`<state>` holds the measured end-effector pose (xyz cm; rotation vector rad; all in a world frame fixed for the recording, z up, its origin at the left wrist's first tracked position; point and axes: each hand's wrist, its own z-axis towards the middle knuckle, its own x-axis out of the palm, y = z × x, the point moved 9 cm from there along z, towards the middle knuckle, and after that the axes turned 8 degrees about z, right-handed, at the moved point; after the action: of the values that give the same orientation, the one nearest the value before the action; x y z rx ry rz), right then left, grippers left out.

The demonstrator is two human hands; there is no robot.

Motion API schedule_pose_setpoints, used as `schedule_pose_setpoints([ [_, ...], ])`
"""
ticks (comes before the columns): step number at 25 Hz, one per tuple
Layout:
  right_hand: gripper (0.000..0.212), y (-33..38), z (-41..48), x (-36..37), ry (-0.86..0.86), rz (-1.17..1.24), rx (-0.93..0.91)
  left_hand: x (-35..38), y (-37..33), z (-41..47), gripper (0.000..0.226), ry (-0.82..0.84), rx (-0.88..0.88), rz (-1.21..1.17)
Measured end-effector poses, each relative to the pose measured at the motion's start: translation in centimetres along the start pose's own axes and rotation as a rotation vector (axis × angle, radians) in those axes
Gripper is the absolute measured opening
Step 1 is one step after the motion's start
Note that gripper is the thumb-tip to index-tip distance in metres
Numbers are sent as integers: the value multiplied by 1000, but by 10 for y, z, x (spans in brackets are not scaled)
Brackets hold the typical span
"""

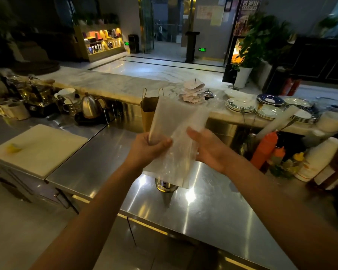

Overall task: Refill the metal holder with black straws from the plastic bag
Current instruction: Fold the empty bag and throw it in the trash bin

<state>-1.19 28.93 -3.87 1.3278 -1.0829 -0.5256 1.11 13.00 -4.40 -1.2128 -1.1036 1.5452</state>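
Note:
I hold a clear plastic bag [176, 137] up over the steel counter with both hands. My left hand [144, 151] grips its left side in a closed fist. On the right edge my right hand [207, 149] holds it with the fingers behind the plastic. The bag looks see-through and I make out no black straws inside it. Below the bag, the round metal holder [165, 187] stands on the counter, with only its base showing under the plastic; its contents are hidden.
A brown paper bag [147, 112] stands behind the plastic bag. A white cutting board [41, 149] lies at left, with a kettle [90, 106] behind it. At right stand stacked plates [269, 108], orange squeeze bottles [263, 149] and paper cups [318, 158].

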Motion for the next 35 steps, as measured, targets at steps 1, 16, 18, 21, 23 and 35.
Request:
schedule_pose_setpoints([
  [1, 33, 3, 1, -4, -57, -81, -31, 3, -2, -1, 6, -13, 12, -4],
  [16, 43, 49, -16, -15, 18, -156, -134, -7, -24, -8, 29, 224, 21, -193],
  [18, 49, 54, -18, -11, 71, -142, -136, -11, -27, -6, 34, 218, 36, -245],
  [21, 40, 60, -20, -9, 81, -111, -175, -12, -32, -7, 28, 220, 60, -305],
  [23, 30, 63, -21, -9, 72, -138, -211, -12, -40, -11, 26, 243, 110, -285],
  [35, 40, 97, -39, 22, 12, -622, -573, -9, -22, -20, 47, 331, -63, -283],
])
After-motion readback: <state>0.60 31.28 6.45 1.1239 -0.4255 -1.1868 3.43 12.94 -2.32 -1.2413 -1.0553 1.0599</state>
